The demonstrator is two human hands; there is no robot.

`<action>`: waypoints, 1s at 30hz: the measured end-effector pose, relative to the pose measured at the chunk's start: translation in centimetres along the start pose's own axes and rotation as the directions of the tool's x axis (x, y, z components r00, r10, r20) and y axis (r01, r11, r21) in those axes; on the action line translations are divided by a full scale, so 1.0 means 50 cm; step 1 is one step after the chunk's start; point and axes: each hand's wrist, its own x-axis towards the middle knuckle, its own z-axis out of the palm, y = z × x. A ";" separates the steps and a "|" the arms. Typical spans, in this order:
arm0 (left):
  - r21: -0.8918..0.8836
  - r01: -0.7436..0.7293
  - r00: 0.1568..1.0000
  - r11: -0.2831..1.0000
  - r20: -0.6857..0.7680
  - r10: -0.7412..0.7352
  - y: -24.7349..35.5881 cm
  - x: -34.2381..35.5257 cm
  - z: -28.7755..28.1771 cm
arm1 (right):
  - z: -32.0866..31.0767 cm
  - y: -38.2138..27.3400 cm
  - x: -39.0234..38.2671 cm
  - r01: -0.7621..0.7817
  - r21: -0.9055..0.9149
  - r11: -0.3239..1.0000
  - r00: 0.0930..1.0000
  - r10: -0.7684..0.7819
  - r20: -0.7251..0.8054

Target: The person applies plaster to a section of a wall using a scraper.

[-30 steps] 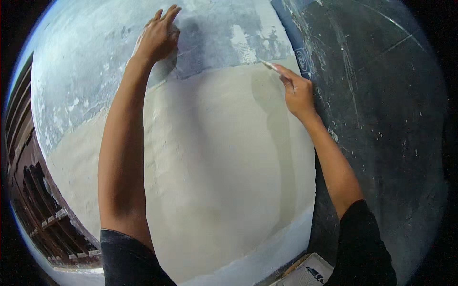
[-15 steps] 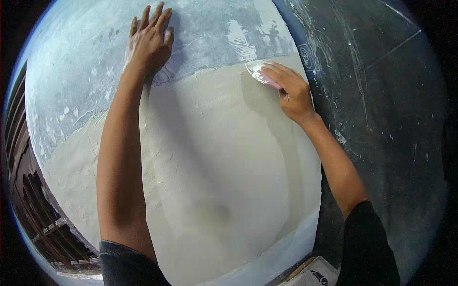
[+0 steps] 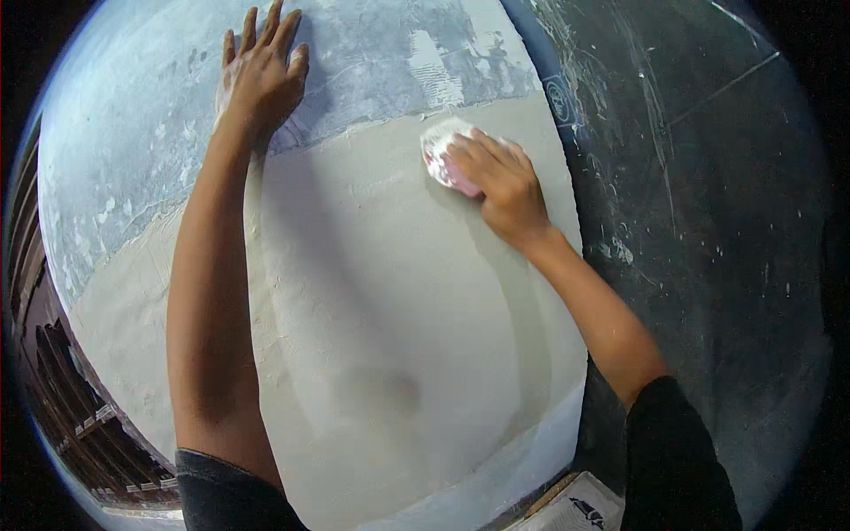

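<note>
My left hand (image 3: 262, 78) lies flat with fingers spread on the upper, blue-grey patchy part of a wall (image 3: 133, 150), just above the edge of the fresh putty. My right hand (image 3: 498, 177) presses a small pinkish pad (image 3: 440, 156), dusted white, against the smooth beige putty coat (image 3: 372, 319) near its top edge. The fingers lie over the pad and hide most of it. Both forearms reach up from the lower edge, with dark sleeves at the bottom.
A dark grey surface (image 3: 699, 221) streaked with white marks stands right of the wall's corner. A blue band (image 3: 544, 66) runs along that corner. A printed white package (image 3: 575, 511) shows at the bottom. Brown slatted woodwork (image 3: 62, 407) sits at the far left.
My right hand has moved left and down along the putty's top edge, with the pad now flat on the wall. My left hand shifted slightly left and its fingers spread.
</note>
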 end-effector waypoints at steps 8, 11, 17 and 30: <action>0.001 0.022 1.000 1.000 0.010 -0.022 -0.003 -0.006 0.005 | -0.014 0.021 0.013 -0.067 0.018 0.998 0.992 0.068 -0.107; -0.017 0.058 0.998 0.998 0.033 -0.058 0.023 -0.003 -0.016 | 0.008 0.032 0.018 -0.088 0.040 0.995 0.990 0.092 -0.106; 0.112 -0.027 0.992 0.993 -0.123 0.041 -0.046 -0.006 0.046 | -0.031 -0.048 -0.132 -0.138 -0.071 0.988 0.986 0.144 0.083; 0.010 0.056 0.998 0.998 0.006 -0.056 0.013 -0.012 -0.017 | -0.018 -0.092 -0.151 -0.177 -0.043 0.983 0.983 0.179 0.047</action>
